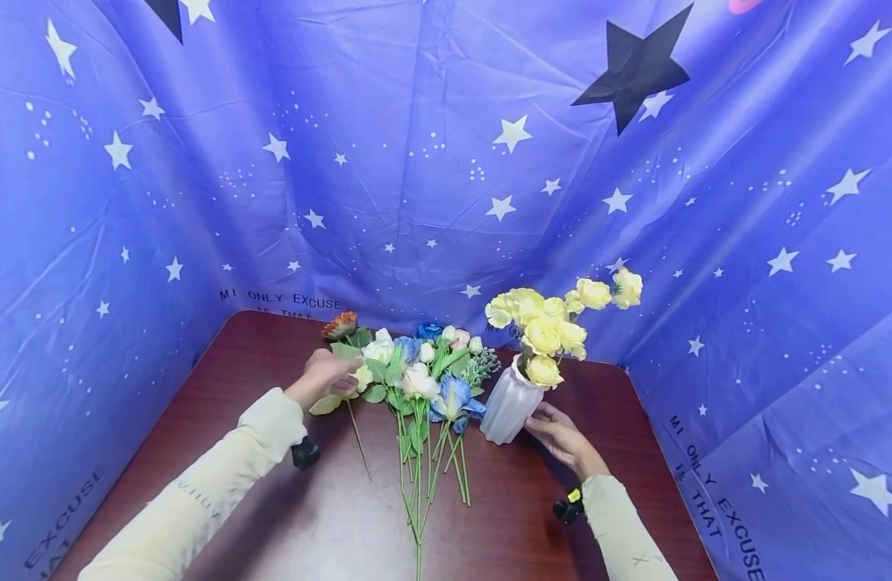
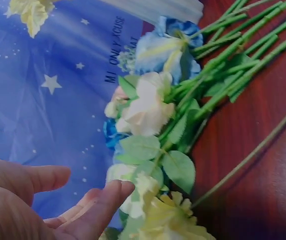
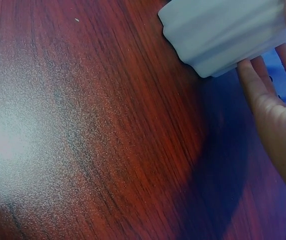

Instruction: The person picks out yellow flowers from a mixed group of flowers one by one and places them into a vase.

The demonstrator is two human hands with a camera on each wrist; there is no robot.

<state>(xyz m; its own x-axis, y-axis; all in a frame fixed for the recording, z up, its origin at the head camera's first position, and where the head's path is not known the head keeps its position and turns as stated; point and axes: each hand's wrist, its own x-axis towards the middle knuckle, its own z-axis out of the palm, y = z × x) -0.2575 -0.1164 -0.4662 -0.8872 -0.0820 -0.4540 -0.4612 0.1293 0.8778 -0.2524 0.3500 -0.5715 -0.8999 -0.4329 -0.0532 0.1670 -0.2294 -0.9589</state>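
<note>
My left hand (image 1: 330, 377) hovers at the left end of a bunch of artificial flowers. In the left wrist view its fingers are extended with the thumb apart. They overlap a yellow flower (image 2: 170, 220) and hold nothing. A pale pink rose (image 2: 148, 107) and a blue iris (image 2: 170, 52) lie farther along the bunch. My right hand (image 1: 562, 438) is beside a fluted white vase (image 1: 510, 407), its extended fingertips right at the vase's right side. Yellow flowers (image 1: 543, 335) stand in the vase and lean to the right.
Green stems (image 1: 417, 484) of the bunch point toward the front of the dark red wooden table (image 1: 330, 524). An orange flower (image 1: 339, 325) lies at the back left, near a deep-blue rose (image 1: 429, 330). A blue star-patterned cloth (image 1: 417, 202) surrounds the table.
</note>
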